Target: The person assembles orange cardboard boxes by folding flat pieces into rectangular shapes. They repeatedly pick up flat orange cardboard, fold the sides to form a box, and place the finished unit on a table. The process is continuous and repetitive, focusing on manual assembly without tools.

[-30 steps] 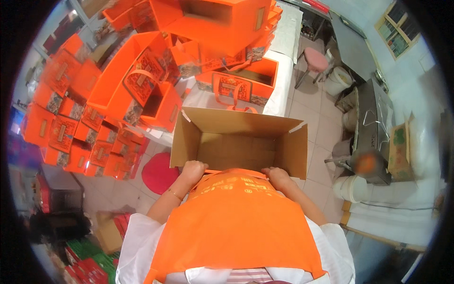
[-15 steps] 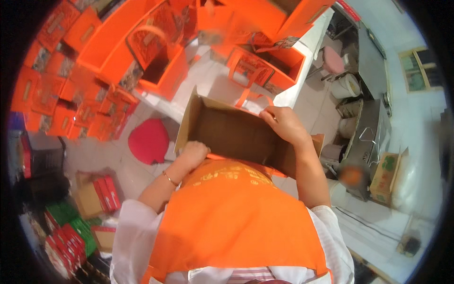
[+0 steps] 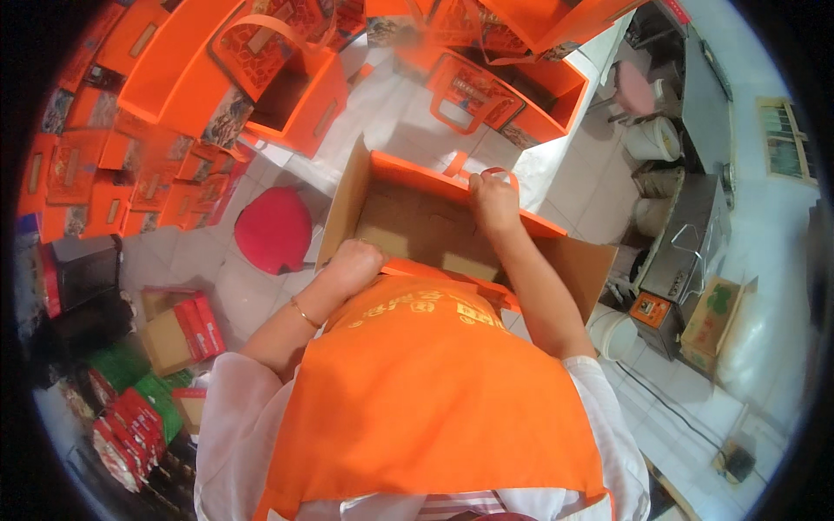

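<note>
Against my orange apron stands an open cardboard gift box (image 3: 417, 221), brown inside, with orange long walls and bare brown end flaps. My left hand (image 3: 356, 260) is closed on its near wall by the left end. My right hand (image 3: 495, 204) is closed at the far wall, fingers curled over the rim where an orange handle strap (image 3: 506, 176) shows. The fingertips of both hands are partly hidden. The right end flap (image 3: 569, 265) sticks out beyond my right forearm.
Beyond the box, a white table (image 3: 382, 130) bears finished orange boxes with handles (image 3: 539, 91). More orange boxes (image 3: 87, 169) are stacked at far left. A red stool (image 3: 274, 230) stands left of the table. White buckets (image 3: 651, 139) and a metal cabinet (image 3: 686, 234) line the right side.
My right hand has moved left and slightly up along the far wall. The far orange wall and right flap now stand wider apart, and the box shows more of its inside. My left hand stays put.
</note>
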`<state>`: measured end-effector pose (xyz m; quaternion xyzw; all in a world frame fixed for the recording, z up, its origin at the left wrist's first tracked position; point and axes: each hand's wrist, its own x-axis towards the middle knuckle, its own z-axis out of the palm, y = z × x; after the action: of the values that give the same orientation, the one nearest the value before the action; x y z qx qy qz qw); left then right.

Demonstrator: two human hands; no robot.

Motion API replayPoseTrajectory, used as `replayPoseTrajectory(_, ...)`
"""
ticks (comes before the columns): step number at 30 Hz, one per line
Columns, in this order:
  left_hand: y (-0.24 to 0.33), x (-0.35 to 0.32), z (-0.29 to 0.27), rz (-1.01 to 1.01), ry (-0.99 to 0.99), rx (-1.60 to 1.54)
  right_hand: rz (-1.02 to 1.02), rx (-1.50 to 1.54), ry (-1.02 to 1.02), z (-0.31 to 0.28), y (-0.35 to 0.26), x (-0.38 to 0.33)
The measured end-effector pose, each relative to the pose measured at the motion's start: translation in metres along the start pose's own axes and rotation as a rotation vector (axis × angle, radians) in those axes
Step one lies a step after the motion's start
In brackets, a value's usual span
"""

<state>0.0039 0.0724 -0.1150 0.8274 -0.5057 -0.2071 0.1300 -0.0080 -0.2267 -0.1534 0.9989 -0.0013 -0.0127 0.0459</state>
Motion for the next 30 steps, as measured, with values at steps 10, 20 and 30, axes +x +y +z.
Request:
replayPoseTrajectory(10, 0.034, 0.06, -0.055, 0.085, 0.121, -0.795, -0.036, 0.286, 0.172, 0.003, 0.006, 0.007)
replayPoseTrajectory(20, -0.02, 0.179, -0.005, -0.013, 0.682, -0.015, -0.064, 0.243, 0.147, -0.02, 0.011, 0.0)
replayPoseTrajectory(30, -0.023, 0.18, -0.003, -0.057, 0.616, 0.064, 0.408, 0.2, -0.12, 0.002, 0.079, -0.066)
